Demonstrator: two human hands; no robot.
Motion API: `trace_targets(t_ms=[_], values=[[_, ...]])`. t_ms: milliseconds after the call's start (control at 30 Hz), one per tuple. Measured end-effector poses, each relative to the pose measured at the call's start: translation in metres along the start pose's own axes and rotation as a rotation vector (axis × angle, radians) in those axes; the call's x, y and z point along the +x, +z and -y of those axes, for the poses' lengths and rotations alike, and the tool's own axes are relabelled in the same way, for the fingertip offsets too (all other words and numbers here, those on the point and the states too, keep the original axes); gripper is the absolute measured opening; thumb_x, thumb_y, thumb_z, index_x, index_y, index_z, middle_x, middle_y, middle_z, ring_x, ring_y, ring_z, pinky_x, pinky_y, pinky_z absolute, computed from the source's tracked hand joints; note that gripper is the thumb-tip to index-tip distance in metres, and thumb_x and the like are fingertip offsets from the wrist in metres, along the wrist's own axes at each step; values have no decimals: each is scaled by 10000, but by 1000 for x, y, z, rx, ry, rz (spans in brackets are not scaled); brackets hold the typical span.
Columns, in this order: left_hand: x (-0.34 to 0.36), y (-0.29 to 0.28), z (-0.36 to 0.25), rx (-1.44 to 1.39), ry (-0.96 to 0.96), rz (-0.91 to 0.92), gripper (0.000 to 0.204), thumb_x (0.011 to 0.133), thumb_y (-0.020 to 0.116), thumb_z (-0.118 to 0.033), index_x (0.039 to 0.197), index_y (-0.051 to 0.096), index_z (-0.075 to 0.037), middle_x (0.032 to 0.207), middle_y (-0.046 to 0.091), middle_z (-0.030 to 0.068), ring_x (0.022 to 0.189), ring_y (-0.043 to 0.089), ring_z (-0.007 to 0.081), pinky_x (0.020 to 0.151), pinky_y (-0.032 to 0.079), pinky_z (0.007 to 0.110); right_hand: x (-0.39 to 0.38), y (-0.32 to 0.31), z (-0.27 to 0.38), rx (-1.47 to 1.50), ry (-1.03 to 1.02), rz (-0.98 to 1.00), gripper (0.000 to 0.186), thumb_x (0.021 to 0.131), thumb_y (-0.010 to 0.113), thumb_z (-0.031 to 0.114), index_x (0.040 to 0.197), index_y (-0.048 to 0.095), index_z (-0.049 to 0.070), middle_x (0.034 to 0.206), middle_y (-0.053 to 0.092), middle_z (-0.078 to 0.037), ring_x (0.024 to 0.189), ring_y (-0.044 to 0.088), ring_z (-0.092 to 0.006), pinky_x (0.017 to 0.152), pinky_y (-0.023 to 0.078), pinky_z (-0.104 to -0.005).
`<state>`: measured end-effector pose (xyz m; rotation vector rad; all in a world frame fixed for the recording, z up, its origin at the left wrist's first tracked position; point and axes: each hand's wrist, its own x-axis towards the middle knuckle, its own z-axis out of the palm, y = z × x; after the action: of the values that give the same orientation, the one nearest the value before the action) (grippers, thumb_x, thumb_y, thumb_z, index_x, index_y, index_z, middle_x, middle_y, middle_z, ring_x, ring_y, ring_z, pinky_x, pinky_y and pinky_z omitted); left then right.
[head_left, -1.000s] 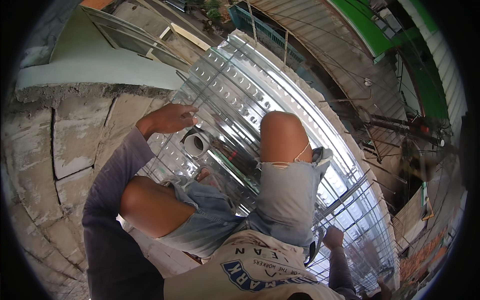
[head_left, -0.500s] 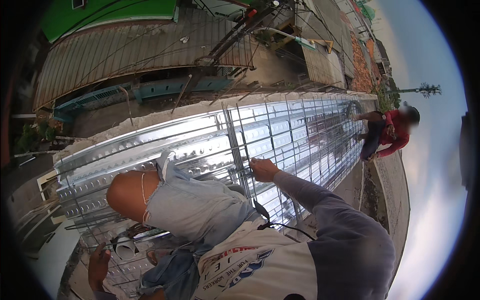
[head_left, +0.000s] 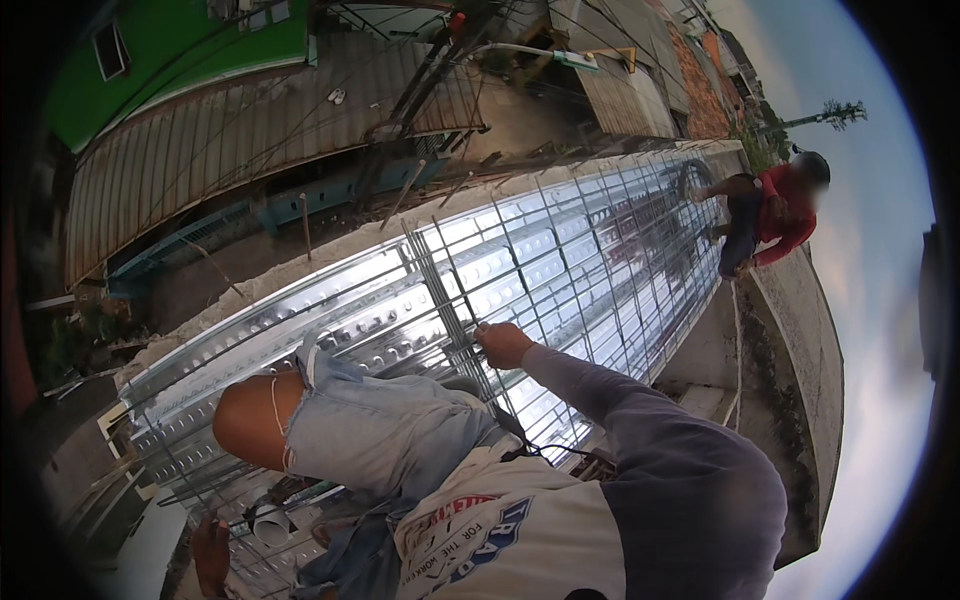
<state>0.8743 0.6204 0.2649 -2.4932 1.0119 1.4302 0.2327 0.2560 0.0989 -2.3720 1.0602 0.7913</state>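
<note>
My right hand (head_left: 503, 345) is closed around a thin steel bar at the near end of a bundle of crosswise bars (head_left: 438, 290). The bundle lies over a grid of steel bars (head_left: 590, 235) on shiny, ribbed metal decking (head_left: 370, 310). At lower left, my left hand (head_left: 209, 555) is near the ends of long bars, its fingers curled; what they hold is too dark to make out. My bent knee (head_left: 258, 420), in torn light jeans, rises between my hands and hides part of the grid.
A white pipe end (head_left: 270, 525) stands beside my left hand. Upright bars (head_left: 305, 225) stick out of the rough concrete edge (head_left: 215, 315), with a lower rusty roof (head_left: 200, 170) beyond. A person in red (head_left: 780, 215) crouches at the far right end; overhead wires cross the far side.
The view has turned slightly, so the decking and bars slant more. My right hand stays at the bar bundle, and my left hand appears a little lower. The person in red remains crouched.
</note>
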Motion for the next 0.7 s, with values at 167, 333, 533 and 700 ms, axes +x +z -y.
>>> trace_targets(t_ms=[167,333,533,700], values=[[13,11,34,26,30,-61,531,983,653,-341,1385,676,6,1271,714,299,1216,681,421,1031,515,475,1,5,-3,-3,1,3,409,766,744,96,1144,636,-19,1111,684,-207,999,738,-387,818,596,-506],[24,18,53,-116,96,-133,522,997,659,-290,1372,647,73,1041,764,266,999,744,374,881,559,458,2,6,1,3,-10,-35,405,771,711,102,1147,633,-26,1126,696,-231,968,746,-397,802,595,-508],[49,26,86,-106,187,-85,463,994,660,-280,1311,687,57,1052,771,260,976,753,371,861,566,466,4,0,2,-32,8,63,395,775,667,94,1145,630,-41,1055,716,-253,901,751,-411,761,592,-521],[58,30,112,69,115,14,458,993,665,-273,1312,693,54,1061,774,253,968,756,368,856,570,467,7,6,1,-17,43,43,380,777,675,98,1132,643,-33,1010,725,-246,911,753,-409,765,592,-528]])
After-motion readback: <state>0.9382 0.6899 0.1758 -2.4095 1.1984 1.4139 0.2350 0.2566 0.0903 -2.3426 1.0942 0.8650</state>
